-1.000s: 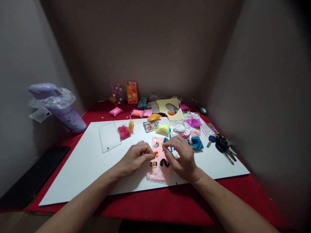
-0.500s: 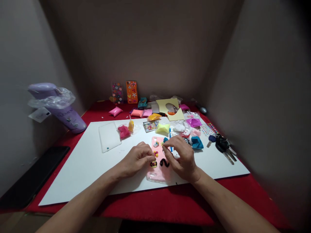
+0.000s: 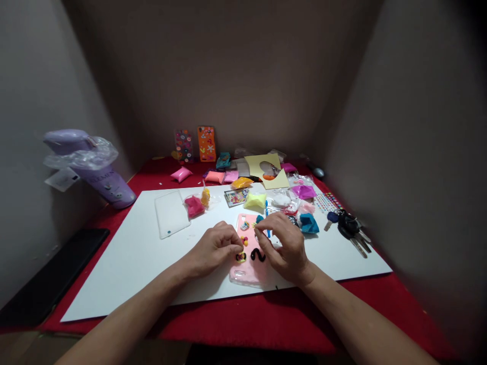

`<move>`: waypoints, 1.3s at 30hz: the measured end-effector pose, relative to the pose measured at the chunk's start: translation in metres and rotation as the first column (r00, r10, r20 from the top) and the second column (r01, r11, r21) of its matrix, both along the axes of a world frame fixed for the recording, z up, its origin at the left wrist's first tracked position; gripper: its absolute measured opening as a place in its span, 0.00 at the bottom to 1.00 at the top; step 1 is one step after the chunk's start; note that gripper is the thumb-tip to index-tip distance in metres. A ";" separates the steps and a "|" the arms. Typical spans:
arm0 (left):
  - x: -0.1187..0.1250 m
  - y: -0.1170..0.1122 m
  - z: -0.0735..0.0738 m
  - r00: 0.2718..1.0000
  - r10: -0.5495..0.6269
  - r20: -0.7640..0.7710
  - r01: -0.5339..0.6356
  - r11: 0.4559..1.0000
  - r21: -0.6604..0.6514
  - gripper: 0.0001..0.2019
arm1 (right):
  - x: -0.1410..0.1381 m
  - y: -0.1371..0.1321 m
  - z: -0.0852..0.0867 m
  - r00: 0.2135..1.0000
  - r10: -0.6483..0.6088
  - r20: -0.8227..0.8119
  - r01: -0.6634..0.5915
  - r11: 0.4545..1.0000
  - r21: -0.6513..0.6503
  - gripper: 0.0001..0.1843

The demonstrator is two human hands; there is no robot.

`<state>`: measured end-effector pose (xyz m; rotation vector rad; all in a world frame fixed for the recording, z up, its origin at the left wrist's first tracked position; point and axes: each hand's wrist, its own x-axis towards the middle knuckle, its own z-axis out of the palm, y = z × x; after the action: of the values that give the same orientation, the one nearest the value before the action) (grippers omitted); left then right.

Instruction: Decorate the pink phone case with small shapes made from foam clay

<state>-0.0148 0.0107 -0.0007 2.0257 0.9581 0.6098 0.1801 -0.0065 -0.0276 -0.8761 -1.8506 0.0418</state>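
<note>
A phone case (image 3: 236,277) covered in pink clay lies between my hands on the white board (image 3: 152,274). Small clay shapes decorate it: a black wavy strip (image 3: 258,255), a yellow-and-black piece (image 3: 240,257), a red-and-yellow flower (image 3: 244,241) and a white striped shape (image 3: 244,225). My left hand (image 3: 216,248) hovers at the case's left edge, thumb and forefinger pinched together. Over its right side, my right hand (image 3: 284,248) also pinches, its fingertips beside a tiny yellow piece near the top. Whatever sits in either pinch is too small to make out.
Bags of coloured clay, such as yellow (image 3: 255,201), red (image 3: 194,206) and teal (image 3: 308,223), lie beyond the case. Keys (image 3: 348,225) rest at right, a clear case (image 3: 172,215) at left. A purple bottle (image 3: 104,182) stands far left; an orange decorated case (image 3: 206,144) leans behind.
</note>
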 end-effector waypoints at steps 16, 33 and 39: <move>-0.003 0.000 -0.006 0.996 -0.045 -0.076 0.056 0.987 0.151 0.09 | 0.000 0.000 0.000 1.000 0.000 0.001 0.000 1.000 -0.006 0.07; -0.001 0.000 -0.005 0.988 -0.059 -0.143 0.087 0.977 0.195 0.09 | 0.000 0.000 0.000 1.000 0.003 -0.002 -0.003 1.000 0.002 0.07; 0.000 -0.001 -0.003 0.981 -0.057 -0.185 0.097 0.972 0.213 0.09 | 0.000 0.000 0.000 1.000 0.001 0.002 -0.001 1.000 -0.004 0.07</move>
<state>-0.0152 0.0101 -0.0040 2.3370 0.9429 0.5189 0.1805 -0.0065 -0.0271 -0.8786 -1.8533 0.0453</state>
